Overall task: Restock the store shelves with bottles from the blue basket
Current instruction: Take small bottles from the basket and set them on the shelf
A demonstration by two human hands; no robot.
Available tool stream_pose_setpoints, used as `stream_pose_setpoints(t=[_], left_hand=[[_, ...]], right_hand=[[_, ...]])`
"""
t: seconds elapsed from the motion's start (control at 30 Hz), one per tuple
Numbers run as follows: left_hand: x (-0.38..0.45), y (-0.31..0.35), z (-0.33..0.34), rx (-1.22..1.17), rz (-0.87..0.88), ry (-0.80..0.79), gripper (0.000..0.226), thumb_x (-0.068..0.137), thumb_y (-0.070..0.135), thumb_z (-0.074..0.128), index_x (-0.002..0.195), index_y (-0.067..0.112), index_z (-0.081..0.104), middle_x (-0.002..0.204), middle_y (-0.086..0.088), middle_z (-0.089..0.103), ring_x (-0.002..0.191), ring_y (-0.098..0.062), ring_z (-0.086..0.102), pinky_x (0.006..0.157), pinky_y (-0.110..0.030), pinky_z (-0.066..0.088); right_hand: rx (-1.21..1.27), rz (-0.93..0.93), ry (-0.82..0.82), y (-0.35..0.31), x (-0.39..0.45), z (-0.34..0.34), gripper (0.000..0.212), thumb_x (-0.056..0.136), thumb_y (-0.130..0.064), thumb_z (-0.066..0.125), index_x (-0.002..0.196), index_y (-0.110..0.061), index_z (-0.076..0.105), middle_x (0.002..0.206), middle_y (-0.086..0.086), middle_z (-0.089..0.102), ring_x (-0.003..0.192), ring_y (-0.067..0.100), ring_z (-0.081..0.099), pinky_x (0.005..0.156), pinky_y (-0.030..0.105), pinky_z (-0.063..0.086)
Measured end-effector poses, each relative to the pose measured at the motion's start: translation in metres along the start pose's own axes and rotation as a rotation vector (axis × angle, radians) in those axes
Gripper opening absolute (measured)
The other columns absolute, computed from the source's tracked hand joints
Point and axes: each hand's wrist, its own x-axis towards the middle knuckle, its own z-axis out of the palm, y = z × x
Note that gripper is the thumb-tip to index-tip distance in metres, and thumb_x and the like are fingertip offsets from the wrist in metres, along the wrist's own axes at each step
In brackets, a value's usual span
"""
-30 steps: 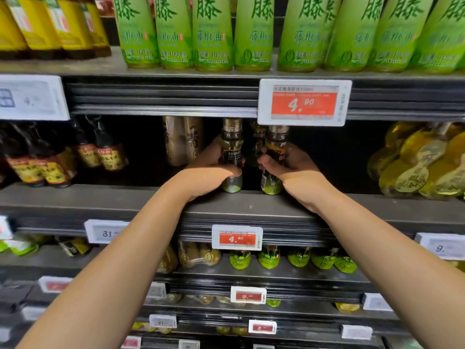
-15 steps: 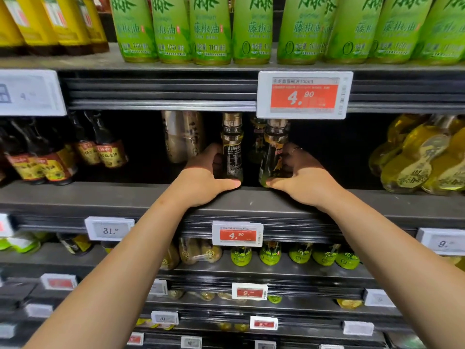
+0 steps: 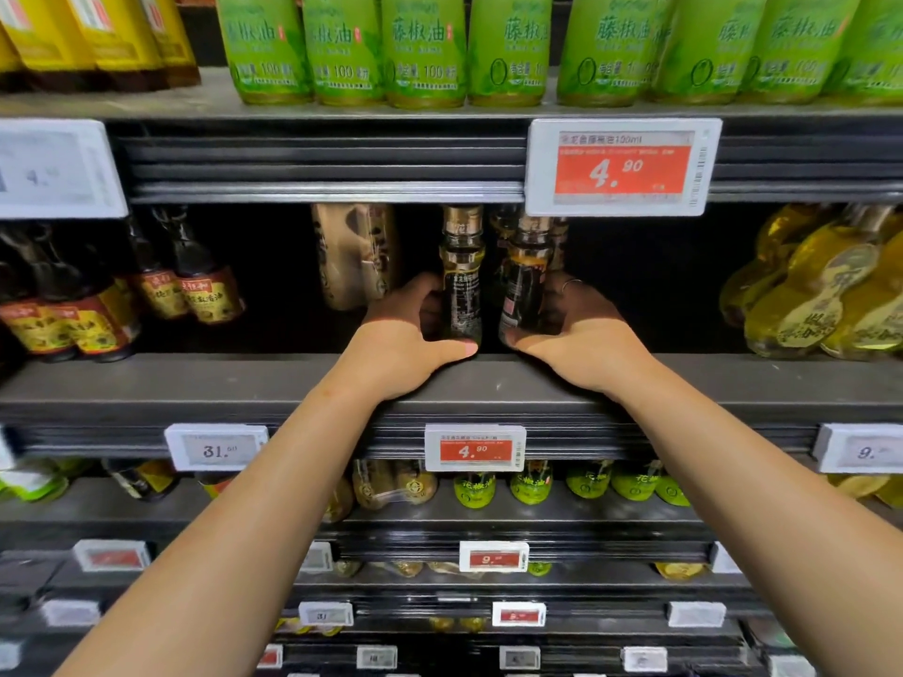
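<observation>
Two small glass oil bottles with gold caps stand side by side on the grey middle shelf [image 3: 205, 383]. My left hand [image 3: 405, 339] grips the left bottle [image 3: 462, 280] near its base, thumb across the front. My right hand [image 3: 581, 339] grips the right bottle [image 3: 523, 280], which leans slightly, with fingers curled behind it and a ring showing. More bottles of the same kind stand behind them in shadow. The blue basket is out of view.
Tan pouches [image 3: 354, 256] stand just left of my hands. Dark sauce bottles [image 3: 195, 285] fill the shelf's left, yellow gourd-shaped oil bottles [image 3: 821, 295] its right. Green bottles [image 3: 425, 46] line the shelf above. A red 4.90 price tag [image 3: 621, 166] hangs over the bottles.
Both hands have pushed the two bottles deeper onto the shelf and set them down; a second ago their green bases were lifted near the shelf's front edge.
</observation>
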Motion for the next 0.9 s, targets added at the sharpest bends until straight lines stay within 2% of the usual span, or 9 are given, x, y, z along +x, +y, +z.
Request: stream_pose_setpoints(t=[0.13,0.3,0.47,0.53,0.6,0.63,0.73,0.83,0.9], left_hand=[[-0.001,0.002,0.0,0.026,0.016,0.002,0.069,0.07,0.047,0.088,0.124,0.051,0.044,0.112,0.028,0.059,0.107,0.0,0.063,0.1,-0.033,0.052],[-0.007,0.003,-0.003,0.039,0.024,0.052,0.063,0.069,0.053,0.087,0.117,0.045,0.047,0.114,0.02,0.065,0.109,-0.007,0.066,0.101,-0.036,0.053],[-0.016,0.005,-0.008,0.183,0.041,0.063,0.061,0.075,0.057,0.081,0.123,0.031,0.053,0.117,0.014,0.07,0.107,-0.006,0.066,0.096,-0.029,0.05],[-0.02,0.008,-0.011,0.197,0.022,0.066,0.051,0.077,0.052,0.081,0.116,0.03,0.057,0.108,0.017,0.069,0.098,0.006,0.063,0.091,-0.016,0.046],[-0.026,0.014,-0.015,0.235,0.007,0.076,0.038,0.081,0.047,0.08,0.108,0.031,0.059,0.088,0.026,0.06,0.074,0.022,0.053,0.073,0.003,0.037],[-0.03,0.017,-0.016,0.234,0.0,0.096,0.033,0.082,0.044,0.08,0.106,0.031,0.06,0.082,0.029,0.054,0.067,0.024,0.049,0.066,0.007,0.034],[-0.05,0.025,-0.017,0.179,-0.024,0.204,0.024,0.084,0.036,0.081,0.103,0.029,0.068,0.082,0.029,0.056,0.067,0.022,0.052,0.06,0.001,0.038],[-0.077,0.033,-0.005,0.084,0.034,0.323,0.018,0.086,0.023,0.079,0.1,0.028,0.068,0.087,0.025,0.063,0.076,0.021,0.059,0.067,0.001,0.042],[-0.095,0.042,0.01,0.035,0.104,0.375,0.021,0.087,0.017,0.077,0.097,0.032,0.067,0.088,0.025,0.067,0.082,0.018,0.062,0.073,0.002,0.043]], right_hand=[[-0.035,-0.014,0.019,0.0,-0.005,0.0,0.058,0.081,-0.047,0.08,0.132,-0.033,0.057,0.128,-0.008,0.068,0.116,0.016,0.065,0.103,0.038,0.052],[-0.038,-0.038,0.059,0.01,-0.018,-0.008,0.049,0.079,-0.047,0.082,0.122,-0.03,0.063,0.111,-0.013,0.073,0.103,0.006,0.069,0.096,0.035,0.056],[-0.084,0.012,0.123,0.026,-0.036,-0.023,0.055,0.081,-0.041,0.082,0.129,-0.029,0.059,0.117,-0.01,0.07,0.107,0.005,0.065,0.099,0.025,0.052],[-0.123,0.032,0.146,0.031,-0.045,-0.032,0.051,0.082,-0.042,0.081,0.127,-0.031,0.059,0.112,-0.014,0.067,0.104,0.003,0.063,0.094,0.021,0.051],[-0.151,0.042,0.157,0.035,-0.055,-0.043,0.046,0.083,-0.041,0.08,0.124,-0.031,0.06,0.108,-0.014,0.064,0.101,0.003,0.06,0.089,0.019,0.049],[-0.154,0.037,0.16,0.037,-0.061,-0.048,0.043,0.084,-0.04,0.079,0.122,-0.029,0.061,0.107,-0.014,0.064,0.099,0.001,0.06,0.088,0.016,0.048],[-0.159,-0.023,0.174,0.048,-0.084,-0.067,0.034,0.085,-0.031,0.079,0.115,-0.026,0.064,0.103,-0.014,0.064,0.093,-0.005,0.059,0.085,0.002,0.043],[-0.161,-0.052,0.202,0.069,-0.112,-0.087,0.029,0.086,-0.025,0.078,0.113,-0.024,0.066,0.101,-0.015,0.064,0.087,-0.013,0.056,0.077,-0.008,0.033],[-0.158,-0.065,0.22,0.085,-0.134,-0.102,0.027,0.086,-0.024,0.077,0.111,-0.027,0.066,0.101,-0.017,0.063,0.087,-0.008,0.058,0.078,-0.009,0.032]])
